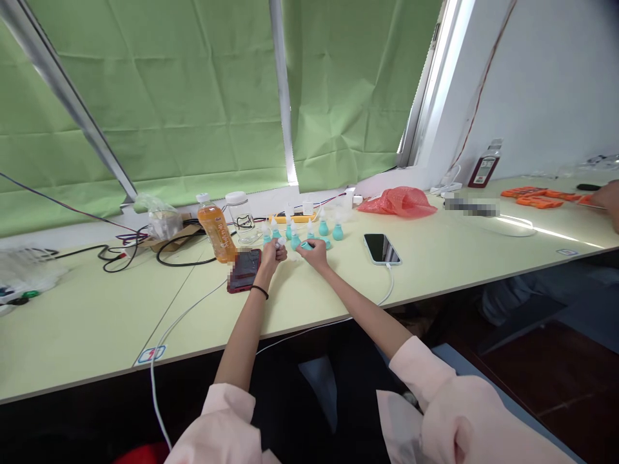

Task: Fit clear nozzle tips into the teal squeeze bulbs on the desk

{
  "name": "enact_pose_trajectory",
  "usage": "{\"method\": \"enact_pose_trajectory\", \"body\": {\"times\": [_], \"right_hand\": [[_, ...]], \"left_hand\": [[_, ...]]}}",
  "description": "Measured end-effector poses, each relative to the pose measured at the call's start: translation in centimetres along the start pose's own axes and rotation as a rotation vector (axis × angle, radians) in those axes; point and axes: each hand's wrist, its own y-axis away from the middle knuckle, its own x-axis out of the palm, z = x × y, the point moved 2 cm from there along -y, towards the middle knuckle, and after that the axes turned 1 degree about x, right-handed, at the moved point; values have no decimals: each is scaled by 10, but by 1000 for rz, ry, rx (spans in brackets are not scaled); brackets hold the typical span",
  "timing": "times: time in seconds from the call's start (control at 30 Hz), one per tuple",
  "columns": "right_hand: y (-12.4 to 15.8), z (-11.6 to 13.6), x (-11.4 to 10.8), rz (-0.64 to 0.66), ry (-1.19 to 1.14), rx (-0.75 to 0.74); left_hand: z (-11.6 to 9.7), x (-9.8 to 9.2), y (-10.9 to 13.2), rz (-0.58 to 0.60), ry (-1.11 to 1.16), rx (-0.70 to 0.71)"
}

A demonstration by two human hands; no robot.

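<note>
My left hand (273, 255) is closed around a small whitish, translucent tip (281, 241) that pokes out past the fingers. A short distance to the right, my right hand (316, 254) pinches a small teal squeeze bulb (306, 245) between thumb and fingers. The two hands are apart. Just behind them stand several more teal bulbs, some bearing pointed clear tips; one bulb (338, 232) stands at the right end of the group and another (323, 227) beside it. Part of the group is hidden by my hands.
A dark phone (245, 270) lies by my left wrist, a charging phone (382, 249) to the right. Behind stand an orange drink bottle (216, 230), a clear jar (243, 219) and a red plastic bag (399, 203). Another person's hand (608, 200) shows at far right, near orange pieces (539, 196).
</note>
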Motion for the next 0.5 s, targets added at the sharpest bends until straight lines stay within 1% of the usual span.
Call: {"method": "enact_pose_trajectory", "body": {"times": [0.1,0.27,0.37,0.5], "right_hand": [[-2,-2,0,-13,-21,19],[-5,-11,1,-41,-25,72],[-6,-16,2,-35,-11,86],[-6,-19,4,-14,13,92]], "left_hand": [[-3,-4,3,-115,-143,47],[-4,-2,11,-274,-408,152],[-3,-2,12,-325,-549,171],[-4,-3,13,-339,-668,163]]}}
